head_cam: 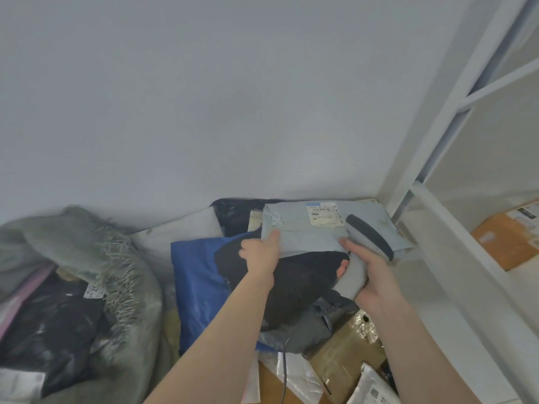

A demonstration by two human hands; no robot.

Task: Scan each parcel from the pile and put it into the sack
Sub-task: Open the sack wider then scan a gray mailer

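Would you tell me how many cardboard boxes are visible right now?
3 at least: an orange-brown box on the shelf at right, a taped brown box low in the pile under the right forearm, and a flat brown box at the bottom edge. More may be buried.

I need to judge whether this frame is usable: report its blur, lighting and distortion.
Head view: soft overall, so the label on the pale grey parcel is unreadable; even, flat light without glare or hard shadows; wide-angle bending tilts the white shelf frame; the sack at the left edge looks smeared.
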